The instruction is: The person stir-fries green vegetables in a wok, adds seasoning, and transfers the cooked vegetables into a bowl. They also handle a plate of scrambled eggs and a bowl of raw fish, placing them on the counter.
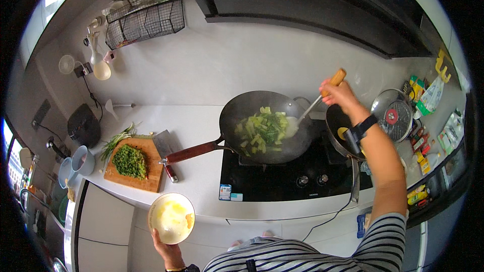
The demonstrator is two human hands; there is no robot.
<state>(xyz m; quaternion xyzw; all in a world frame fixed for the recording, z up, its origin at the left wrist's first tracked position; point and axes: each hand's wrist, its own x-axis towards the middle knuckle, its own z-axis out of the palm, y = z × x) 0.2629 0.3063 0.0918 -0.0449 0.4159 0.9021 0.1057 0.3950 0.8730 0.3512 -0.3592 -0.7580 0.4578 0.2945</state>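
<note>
My right hand [335, 92] grips the wooden handle [334, 82] of a long metal turner. Its blade [290, 127] lies in a large dark wok [231, 113], at the right edge of chopped green vegetables [262, 130]. The wok stands on a black cooktop [272, 185], its wooden handle [194, 154] pointing left over the counter. My left hand [166, 247] holds a white bowl [172, 218] by its lower rim, in front of the counter edge; yellow residue, which looks like egg, coats its inside.
Left of the wok lie a wooden cutting board [151, 183] with chopped greens, a cleaver [166, 142] and spring onions [117, 136]. A smaller pan [332, 136] stands right of it, near a glass lid [391, 115] and condiments [419, 139]. A cable [325, 221] hangs down the counter's front.
</note>
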